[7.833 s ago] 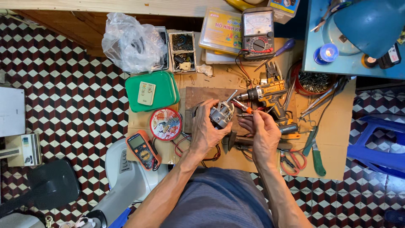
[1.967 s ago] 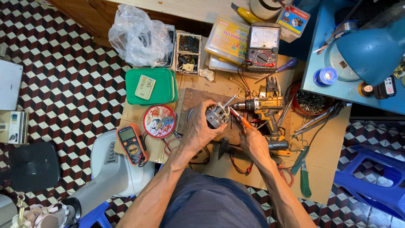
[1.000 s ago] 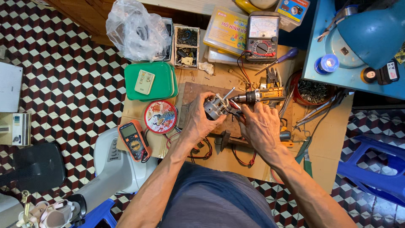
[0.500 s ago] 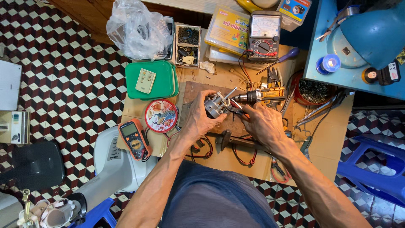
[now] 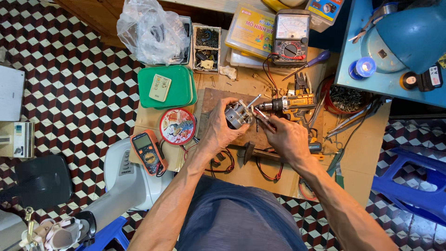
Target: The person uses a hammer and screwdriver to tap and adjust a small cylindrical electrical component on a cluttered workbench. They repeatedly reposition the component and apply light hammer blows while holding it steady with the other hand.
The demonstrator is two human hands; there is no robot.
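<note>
The left hand [image 5: 220, 132] reaches up from the near edge with the forearm slanting toward the middle of the counter [image 5: 367, 153], wrist bent slightly, fingers and thumb wrapped around a small grey motor [image 5: 238, 115] that it holds above a dark mat [image 5: 214, 100] at the centre of the counter. A thin metal shaft sticks out of the motor toward the far right. The right hand [image 5: 283, 139] comes in from the near right, forearm angled across the counter edge, its fingers pinched together on a slim red-handled tool [image 5: 263, 116] whose tip meets the right side of the motor. Just beyond the right hand lies a yellow and black cordless drill [image 5: 291, 104], its chuck pointing left toward the motor. To the left of the left hand sits a round red tin lid [image 5: 177, 126], with an orange digital multimeter [image 5: 147, 152] nearer and farther left, and a green tray [image 5: 179, 90] carrying a small pale remote beyond. An analogue meter [image 5: 291, 31] stands at the far side. Red and black wires [image 5: 223, 163] lie near the wrists.
</note>
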